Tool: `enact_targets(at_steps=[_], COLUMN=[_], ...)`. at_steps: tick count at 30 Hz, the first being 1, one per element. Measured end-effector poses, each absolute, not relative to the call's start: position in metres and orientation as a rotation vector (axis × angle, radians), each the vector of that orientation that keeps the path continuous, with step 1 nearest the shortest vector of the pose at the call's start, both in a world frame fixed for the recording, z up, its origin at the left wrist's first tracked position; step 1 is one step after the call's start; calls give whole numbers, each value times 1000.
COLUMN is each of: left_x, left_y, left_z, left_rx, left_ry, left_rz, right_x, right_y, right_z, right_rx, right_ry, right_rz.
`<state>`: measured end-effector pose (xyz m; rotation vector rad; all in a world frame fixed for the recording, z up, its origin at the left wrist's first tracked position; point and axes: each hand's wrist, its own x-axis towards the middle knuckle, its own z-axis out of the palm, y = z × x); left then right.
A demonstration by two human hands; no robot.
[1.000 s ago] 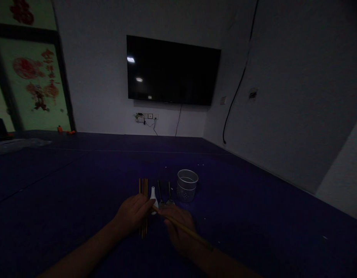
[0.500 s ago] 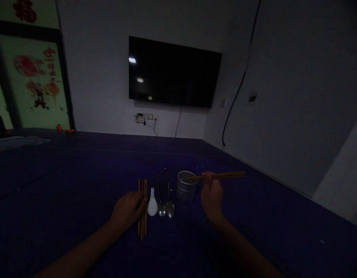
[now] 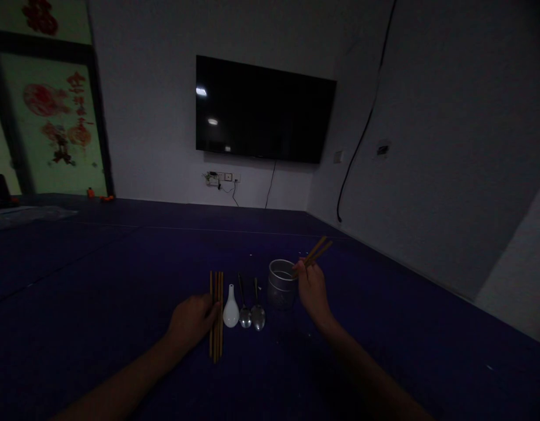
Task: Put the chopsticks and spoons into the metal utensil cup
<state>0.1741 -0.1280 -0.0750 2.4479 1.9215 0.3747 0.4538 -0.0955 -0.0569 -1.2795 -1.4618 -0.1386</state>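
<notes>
Several wooden chopsticks (image 3: 215, 339) lie side by side on the dark blue surface. My left hand (image 3: 191, 318) is at their left side, with the thumb across them and the fingers closed about them. Just right of them a white soup spoon (image 3: 231, 313) lies in a row with two metal spoons, a smaller one (image 3: 245, 317) and a larger one (image 3: 258, 317). Farther right stands a metal cylindrical holder (image 3: 281, 292), upright. At its right rim my right hand (image 3: 312, 289) grips two chopsticks (image 3: 317, 250), tilted, their lower ends at the holder's opening.
The blue surface (image 3: 165, 251) runs back to the wall, where a television (image 3: 263, 111) hangs above sockets (image 3: 224, 176). A black cable (image 3: 362, 131) hangs down the right wall. Clear plastic sheeting (image 3: 28, 216) and small orange objects (image 3: 106, 199) lie at the far left.
The chopsticks in my right hand have swung from nearly level to a steeper tilt, their upper ends now raised and spread apart. My right hand has shifted slightly left, against the holder's rim.
</notes>
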Motion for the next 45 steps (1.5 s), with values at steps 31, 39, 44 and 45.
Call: enact_targets(at_steps=[31, 39, 44, 45], left_x=[173, 172, 171, 172], left_y=[-130, -128, -129, -129], left_z=[-73, -75, -75, -75], left_rx=[2456, 2436, 2474, 2479], left_ry=[1919, 1958, 1984, 1978], left_rz=[437, 455, 428, 419], right_x=[388, 378, 379, 378], right_y=[-169, -152, -153, -153], right_z=[-79, -86, -88, -88], right_rx=[-592, -836, -887, -881], right_ry=[-2047, -2168, -2167, -2171], right_rz=[-491, -150, -58, -50])
